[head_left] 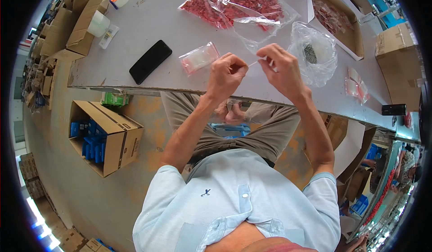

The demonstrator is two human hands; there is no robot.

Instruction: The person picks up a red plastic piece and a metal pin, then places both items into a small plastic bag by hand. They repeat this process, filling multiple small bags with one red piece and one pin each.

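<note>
Over the table's front edge, my left hand [226, 75] is closed in a pinch. My right hand [281, 69] is pinched too, a short way to its right. Between the two sets of fingertips runs a thin whitish strip [254, 64], too small to name. Just left of my left hand lies a small clear packet [199, 58] with pinkish edges. Behind my hands rests a large clear bag of small red pieces [234, 4]. To the right of my right hand sits a clear plastic bag [315, 54] holding small dark pieces.
A black phone [150, 62] lies left on the grey table [135, 24]. Tape rolls and an open carton [83, 31] are at the far left. An open box [335, 20], small packets [356, 86] and a closed carton [398, 58] are right. Below stands a carton of blue boxes [108, 137].
</note>
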